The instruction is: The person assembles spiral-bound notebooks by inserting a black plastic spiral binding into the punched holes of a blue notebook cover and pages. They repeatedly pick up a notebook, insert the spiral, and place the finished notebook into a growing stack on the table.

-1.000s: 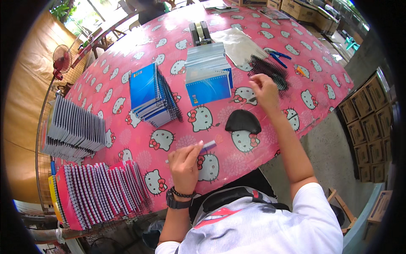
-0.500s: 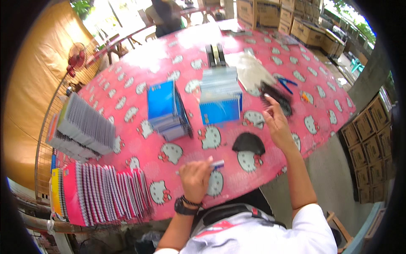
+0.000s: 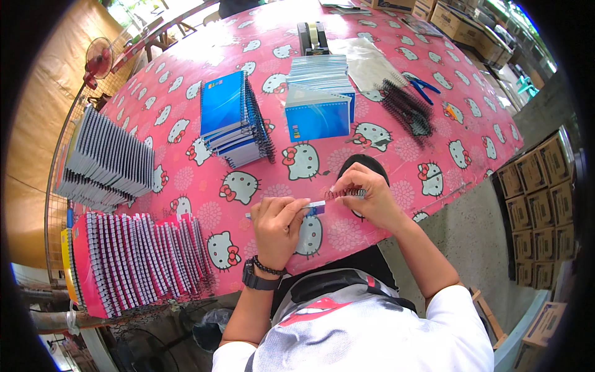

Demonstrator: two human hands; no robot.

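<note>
My left hand [image 3: 277, 226] is closed round a thin notebook [image 3: 316, 208] held edge-on, its white and blue-purple end showing past the fingers. Close to that end, my right hand [image 3: 376, 197] pinches a dark spiral binding coil [image 3: 348, 193]. The coil's tip is right by the notebook's edge; I cannot tell whether it enters the holes. Partly behind my right hand lies a black rounded pad [image 3: 365, 162]. Farther off are a heap of loose black coils [image 3: 406, 110] and blue-handled pliers [image 3: 424, 90].
Blue notebooks with black coils [image 3: 223, 105] are stacked at centre left, beside a pile of blue-covered booklets [image 3: 317, 119]. A tape dispenser [image 3: 312, 38] stands behind. Grey-edged notebooks [image 3: 108, 158] and pink spiral notebooks [image 3: 142, 263] fill the left. Cartons [image 3: 538, 208] stand at right.
My right hand has come from the coil heap back toward my left hand, now with a coil in its fingers. My left hand still holds the notebook. The view has tilted downward.
</note>
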